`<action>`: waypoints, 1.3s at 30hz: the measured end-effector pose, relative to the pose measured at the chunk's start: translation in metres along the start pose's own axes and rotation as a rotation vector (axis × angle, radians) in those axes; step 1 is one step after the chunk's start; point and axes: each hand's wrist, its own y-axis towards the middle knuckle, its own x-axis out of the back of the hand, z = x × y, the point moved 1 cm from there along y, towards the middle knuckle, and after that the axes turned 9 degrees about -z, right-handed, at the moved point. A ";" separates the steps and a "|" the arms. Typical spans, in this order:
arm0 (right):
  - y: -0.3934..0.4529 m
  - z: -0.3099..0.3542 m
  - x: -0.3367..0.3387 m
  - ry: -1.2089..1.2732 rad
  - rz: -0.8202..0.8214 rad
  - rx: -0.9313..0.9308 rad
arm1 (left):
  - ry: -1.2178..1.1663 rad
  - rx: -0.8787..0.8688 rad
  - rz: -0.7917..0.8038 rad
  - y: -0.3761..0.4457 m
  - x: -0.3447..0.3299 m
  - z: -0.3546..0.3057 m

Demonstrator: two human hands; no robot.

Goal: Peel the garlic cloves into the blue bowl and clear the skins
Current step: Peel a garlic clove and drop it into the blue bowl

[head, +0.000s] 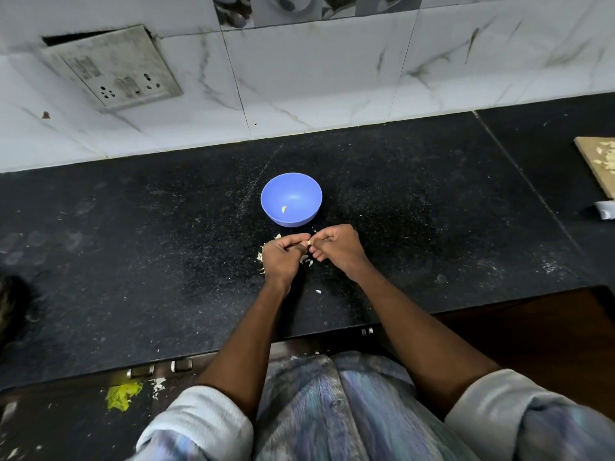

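Both hands are met fingertip to fingertip just in front of the blue bowl [291, 198]. On the left, the left hand [283, 256] is curled with its thumb and fingers pinched on a garlic clove [309, 242]; loose skins [260, 257] are seen at its outer edge. The right hand [337, 245], just beside it, is pinched on the same clove. The bowl, in which one peeled clove [284, 209] is lying, is placed straight ahead, about equally near to either hand. The held clove is almost wholly hidden, so its long axis cannot be judged.
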 end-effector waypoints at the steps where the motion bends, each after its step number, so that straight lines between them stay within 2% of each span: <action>1: 0.000 0.000 0.000 0.001 0.003 0.001 | 0.016 -0.015 -0.001 0.000 0.000 -0.001; 10: 0.000 0.000 0.003 -0.001 0.053 0.002 | 0.091 -0.076 0.007 0.001 0.003 0.001; 22: -0.003 -0.003 -0.001 0.061 0.079 -0.023 | 0.009 -0.016 0.034 0.004 0.007 0.006; 31: -0.002 -0.005 -0.004 -0.007 0.022 0.001 | 0.048 -0.086 0.043 0.003 0.005 0.008; 39: -0.003 -0.008 -0.005 -0.042 -0.027 0.006 | -0.016 -0.056 0.120 0.001 0.002 0.012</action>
